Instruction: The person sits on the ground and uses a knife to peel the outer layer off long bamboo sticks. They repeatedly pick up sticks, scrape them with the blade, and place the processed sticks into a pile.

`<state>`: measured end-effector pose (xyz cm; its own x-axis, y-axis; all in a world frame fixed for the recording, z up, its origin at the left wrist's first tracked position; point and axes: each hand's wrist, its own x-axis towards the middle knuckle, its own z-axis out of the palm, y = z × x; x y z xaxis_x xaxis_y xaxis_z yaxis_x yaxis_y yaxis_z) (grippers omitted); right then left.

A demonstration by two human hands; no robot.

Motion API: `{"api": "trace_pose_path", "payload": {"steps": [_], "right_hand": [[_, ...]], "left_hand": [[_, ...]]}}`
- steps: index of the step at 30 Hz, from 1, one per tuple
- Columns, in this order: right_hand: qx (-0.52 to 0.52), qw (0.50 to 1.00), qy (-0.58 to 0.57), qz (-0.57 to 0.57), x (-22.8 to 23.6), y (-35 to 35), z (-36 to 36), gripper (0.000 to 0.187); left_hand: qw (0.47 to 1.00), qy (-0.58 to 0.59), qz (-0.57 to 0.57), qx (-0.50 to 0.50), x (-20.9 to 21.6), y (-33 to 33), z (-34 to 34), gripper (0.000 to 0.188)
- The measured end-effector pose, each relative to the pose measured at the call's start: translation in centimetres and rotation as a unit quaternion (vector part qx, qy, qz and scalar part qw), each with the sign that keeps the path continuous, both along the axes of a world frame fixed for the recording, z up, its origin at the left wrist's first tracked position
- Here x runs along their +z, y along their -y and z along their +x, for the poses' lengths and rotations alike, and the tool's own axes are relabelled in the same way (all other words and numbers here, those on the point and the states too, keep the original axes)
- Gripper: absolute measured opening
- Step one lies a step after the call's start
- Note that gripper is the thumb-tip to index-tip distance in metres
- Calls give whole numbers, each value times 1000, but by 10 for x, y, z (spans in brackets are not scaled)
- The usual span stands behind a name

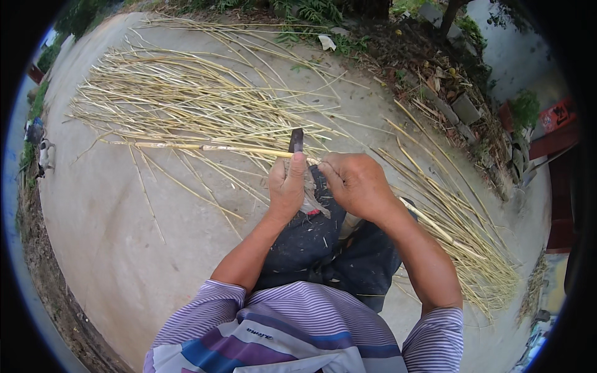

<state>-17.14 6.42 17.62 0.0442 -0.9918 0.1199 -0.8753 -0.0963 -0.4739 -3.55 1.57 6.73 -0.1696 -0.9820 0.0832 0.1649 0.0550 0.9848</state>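
Above my lap, my left hand (288, 189) is closed with its thumb up, gripping a short dark blade (296, 140) that stands upright beyond the thumb. A long, pale yellow stalk (217, 148) runs in from the left and meets the blade at that thumb. Close by on the right, my right hand (359, 185) is closed, its fingers pinched around the stalk's near end, which they mostly hide. A greyish rag (314, 202) with a bit of red shows under my left hand, over my dark trouser leg (298, 242).
A wide spread of pale stalks (180, 90) lies on the concrete ground (124, 248) ahead and to the left. Another pile of stalks (463, 252) is beside my right leg. Loose bricks (465, 110) and dry litter border the far right. A dark-and-white animal (45, 155) is at the left edge.
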Motion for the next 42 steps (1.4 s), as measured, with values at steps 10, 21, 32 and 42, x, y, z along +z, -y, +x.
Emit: {"api": "trace_pose_path", "payload": {"steps": [10, 21, 32, 42], "right_hand": [[0, 1000, 6, -22, -6, -8, 10, 17], [-6, 998, 56, 15, 10, -16, -13, 20], [-43, 998, 41, 7, 8, -19, -11, 22], [-56, 995, 85, 6, -12, -25, -9, 25]], "left_hand": [[994, 43, -89, -36, -1, -12, -4, 46], [997, -4, -1, -78, -24, 10, 3, 50], [997, 35, -37, -57, -23, -2, -8, 46], [995, 21, -72, -62, -6, -24, -21, 42]]}}
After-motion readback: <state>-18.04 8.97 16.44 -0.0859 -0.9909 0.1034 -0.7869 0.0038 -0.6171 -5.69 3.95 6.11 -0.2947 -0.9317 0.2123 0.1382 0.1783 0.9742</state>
